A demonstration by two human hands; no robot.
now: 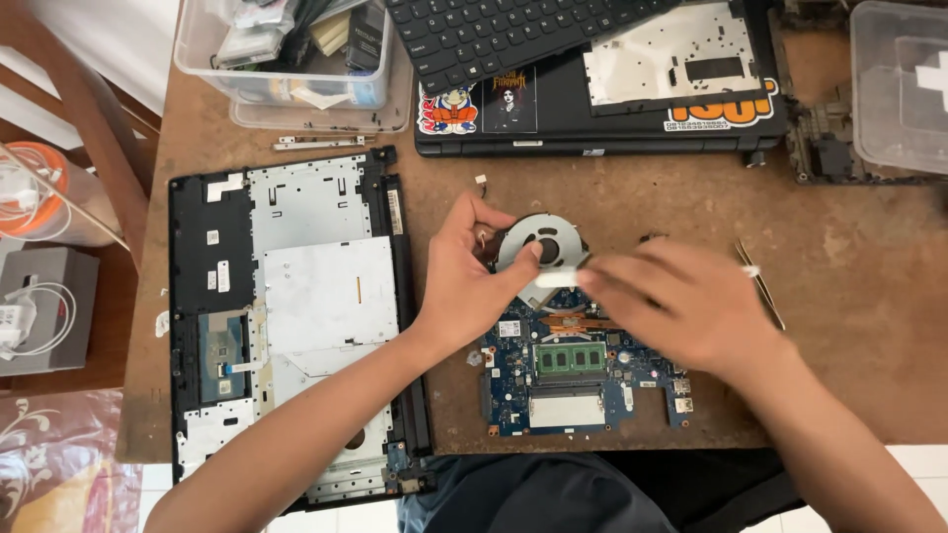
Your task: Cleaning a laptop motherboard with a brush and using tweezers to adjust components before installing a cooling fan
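Left hand rests on the round silver cooling fan, thumb tip pressed on the fan's lower edge, other fingers curled round its left side: grip closed on the fan, steadying it. Right hand is blurred w/ motion; fingers pressed together, pinching a small white stick-like tool whose tip sits at the fan's lower rim. What the tool is exactly, can't tell.

Fan sits at the top of the blue laptop motherboard, mid-desk, w/ a green RAM module and copper heat pipe just below the hands. Brown worn wooden desk carries it all.

Around: black-and-silver laptop bottom chassis to the left, black laptop w/ loose keyboard at the top, clear plastic box of parts top left, another clear plastic container top right, metal tweezers just right of the right hand.

To do this well, IMO: keep the left thumb firm so the fan blades don't spin, work the tool lightly along the rim, stay off the thin fan cable and the board's small parts nearby.
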